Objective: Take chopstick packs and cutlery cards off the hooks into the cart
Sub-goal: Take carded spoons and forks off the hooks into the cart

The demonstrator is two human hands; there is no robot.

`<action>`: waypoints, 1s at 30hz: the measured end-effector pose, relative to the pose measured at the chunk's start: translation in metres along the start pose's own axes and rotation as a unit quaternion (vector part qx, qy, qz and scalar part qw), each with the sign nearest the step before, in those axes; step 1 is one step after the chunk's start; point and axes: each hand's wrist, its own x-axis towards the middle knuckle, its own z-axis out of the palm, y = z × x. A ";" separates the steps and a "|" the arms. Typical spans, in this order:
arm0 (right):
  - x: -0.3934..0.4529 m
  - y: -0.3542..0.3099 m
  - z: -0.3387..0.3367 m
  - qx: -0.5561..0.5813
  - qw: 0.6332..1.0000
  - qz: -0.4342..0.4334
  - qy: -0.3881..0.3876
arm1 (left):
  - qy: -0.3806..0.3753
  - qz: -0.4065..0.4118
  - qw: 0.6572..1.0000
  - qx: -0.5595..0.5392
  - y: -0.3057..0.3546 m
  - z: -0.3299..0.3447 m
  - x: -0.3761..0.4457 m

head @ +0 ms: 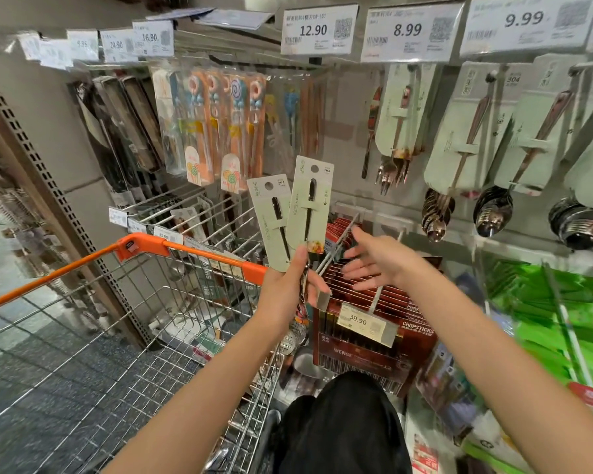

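Note:
My left hand (290,289) grips two pale green cutlery cards (293,213) by their lower ends, holding them upright just past the cart's orange rim (144,246). My right hand (374,263) hovers open, fingers spread, to the right of the cards and above the red chopstick packs (363,323) on their hooks. More cutlery cards with forks (399,118) and spoons (466,138) hang on hooks above right. Children's chopstick packs (226,131) hang upper centre.
The wire cart (124,336) fills the lower left, with a few items at its far end. Price tags (319,29) line the top rail. Green packs (562,319) hang at the right. Dark chopstick packs (117,138) hang at the left beside a perforated upright.

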 end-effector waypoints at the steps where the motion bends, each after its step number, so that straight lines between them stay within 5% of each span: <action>1: 0.000 0.005 0.006 0.007 1.000 -0.021 -0.018 | 0.001 0.004 1.000 0.007 -0.001 0.000 0.000; 7: -0.008 -0.002 0.029 0.088 0.981 -0.169 -0.044 | -0.039 0.038 0.998 0.039 0.001 0.001 -0.004; 15: -0.020 -0.020 0.024 0.085 0.956 -0.261 0.103 | -0.057 0.037 0.997 0.044 0.008 0.004 -0.011; 21: -0.033 -0.057 -0.014 0.071 0.891 -0.385 0.229 | -0.063 0.033 0.997 0.016 0.003 0.002 -0.012; 30: -0.034 -0.057 -0.026 0.065 0.851 -0.438 0.282 | -0.069 -0.001 0.997 -0.034 0.001 -0.001 -0.004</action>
